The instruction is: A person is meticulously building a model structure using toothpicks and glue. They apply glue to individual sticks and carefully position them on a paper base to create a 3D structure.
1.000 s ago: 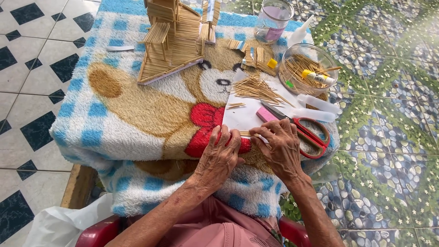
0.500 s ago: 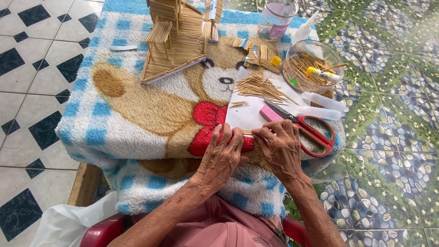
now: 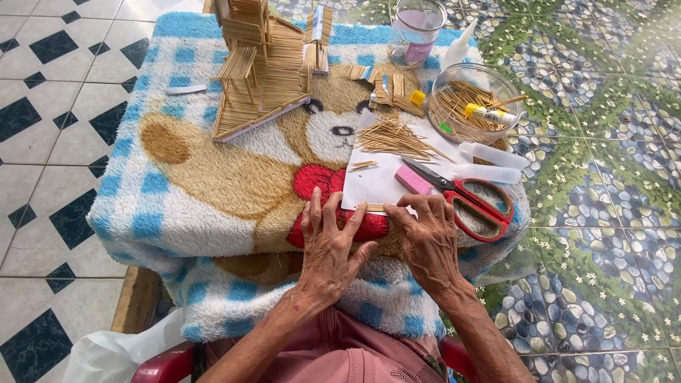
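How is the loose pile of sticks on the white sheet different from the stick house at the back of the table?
The loose pile of sticks lies flat and scattered on the white sheet; the stick house stands upright on its own base. The pile's sticks lie single and fanned out, while the house's sticks sit joined in tidy rows as walls and roof. The pile lies nearer both hands than the house does. Both show the same pale wood colour.

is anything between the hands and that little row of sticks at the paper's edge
Nothing visible. Both the left hand and the right hand already have fingertips on the row of sticks at the near edge of the white paper. The scissors lie off to the right.
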